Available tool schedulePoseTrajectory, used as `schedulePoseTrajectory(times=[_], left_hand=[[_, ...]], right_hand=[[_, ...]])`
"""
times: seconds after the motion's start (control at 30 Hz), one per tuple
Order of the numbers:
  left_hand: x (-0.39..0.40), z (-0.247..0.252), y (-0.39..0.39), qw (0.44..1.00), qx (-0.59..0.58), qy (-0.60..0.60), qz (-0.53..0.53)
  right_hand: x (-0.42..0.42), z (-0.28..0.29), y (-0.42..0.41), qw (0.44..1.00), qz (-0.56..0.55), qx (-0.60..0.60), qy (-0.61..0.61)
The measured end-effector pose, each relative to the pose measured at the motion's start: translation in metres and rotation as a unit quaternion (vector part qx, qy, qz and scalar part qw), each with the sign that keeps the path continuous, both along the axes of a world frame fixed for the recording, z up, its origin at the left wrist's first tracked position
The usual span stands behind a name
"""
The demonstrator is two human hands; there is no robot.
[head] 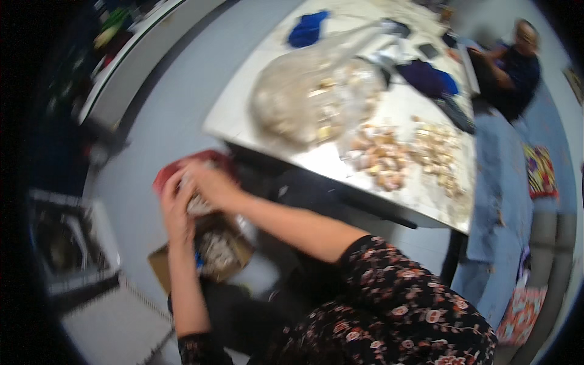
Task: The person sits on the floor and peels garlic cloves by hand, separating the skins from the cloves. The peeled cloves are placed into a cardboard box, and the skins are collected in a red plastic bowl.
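Observation:
Both hands are at a red container or bag point(166, 175) left of the table, above an open cardboard box point(159, 267). My left hand point(178, 205) is on the near left side, fingers bent upward. My right hand point(212, 185) reaches in from the right and meets it. Small pale pieces point(198, 205) show just beneath the hands; blur hides whether the fingers grip any of them. More pale pieces point(219, 248) and something blue lie in the cardboard box.
On the white table point(315, 166) are a large clear plastic bag point(292, 100), two piles of small pieces point(383, 157) point(440, 155), a blue cloth item point(308, 29) and dark cloths point(422, 77). A person point(515, 73) sits at the far right. A white-rimmed bin point(107, 228) stands lower left.

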State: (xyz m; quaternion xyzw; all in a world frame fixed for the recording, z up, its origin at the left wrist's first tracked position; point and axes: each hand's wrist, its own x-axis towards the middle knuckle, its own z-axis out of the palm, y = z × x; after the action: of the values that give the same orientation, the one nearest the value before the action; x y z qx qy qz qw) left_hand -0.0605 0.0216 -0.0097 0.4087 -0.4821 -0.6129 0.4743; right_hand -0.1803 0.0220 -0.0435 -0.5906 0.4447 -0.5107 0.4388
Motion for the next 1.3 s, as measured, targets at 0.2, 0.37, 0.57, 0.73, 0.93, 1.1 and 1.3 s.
schedulePoseTrajectory(times=[0.2,0.37,0.57,0.73,0.93,1.1,1.3], left_hand=[[-0.001,0.009,0.01,0.998,0.016,0.042,0.034],[0.009,0.007,0.007,0.995,0.024,0.089,0.022],[0.014,-0.006,-0.001,0.996,0.041,0.066,0.054],[0.011,0.02,0.005,0.995,-0.074,-0.026,0.059],[0.02,0.018,0.009,0.952,-0.164,-0.258,0.031],[0.026,0.017,0.004,0.99,-0.016,-0.118,-0.081],[0.027,0.019,0.002,0.988,-0.023,-0.122,-0.095]], right_hand=[[0.004,0.008,0.003,0.989,0.037,0.035,-0.142],[0.002,0.029,0.013,0.954,0.124,0.139,-0.233],[-0.008,0.034,0.009,0.898,0.19,0.214,-0.335],[-0.011,0.039,0.008,0.885,0.137,0.247,-0.371],[0.001,0.034,0.006,0.919,0.111,0.208,-0.315],[0.007,0.005,-0.002,0.99,0.068,0.002,-0.12],[0.006,-0.001,-0.005,0.995,0.053,-0.064,-0.05]])
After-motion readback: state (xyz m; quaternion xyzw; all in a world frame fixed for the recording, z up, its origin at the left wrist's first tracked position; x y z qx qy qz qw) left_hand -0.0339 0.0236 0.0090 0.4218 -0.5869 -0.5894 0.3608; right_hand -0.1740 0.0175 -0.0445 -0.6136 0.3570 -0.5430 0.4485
